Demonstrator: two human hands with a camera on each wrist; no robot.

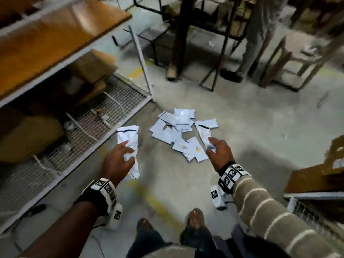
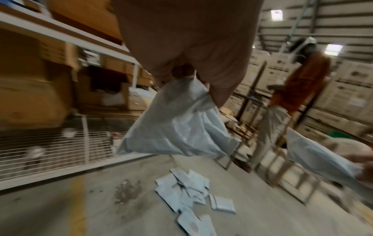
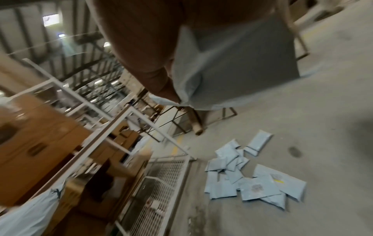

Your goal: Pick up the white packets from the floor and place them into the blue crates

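Observation:
A heap of several white packets (image 1: 178,130) lies on the concrete floor ahead of my feet, also seen in the left wrist view (image 2: 189,194) and the right wrist view (image 3: 248,175). My left hand (image 1: 119,157) grips one white packet (image 1: 128,138) held above the floor, left of the heap; the packet (image 2: 177,121) hangs from my fingers. My right hand (image 1: 217,149) pinches another white packet (image 1: 203,134) at the heap's right side; this packet (image 3: 232,63) fills the wrist view. No blue crate is in view.
A white wire-mesh rack (image 1: 89,116) with cardboard boxes (image 1: 28,135) runs along the left. Dark metal frames (image 1: 210,53) and a standing person (image 2: 298,89) are beyond the heap. Another rack corner (image 1: 316,198) stands at the right. My feet (image 1: 193,222) are at the bottom.

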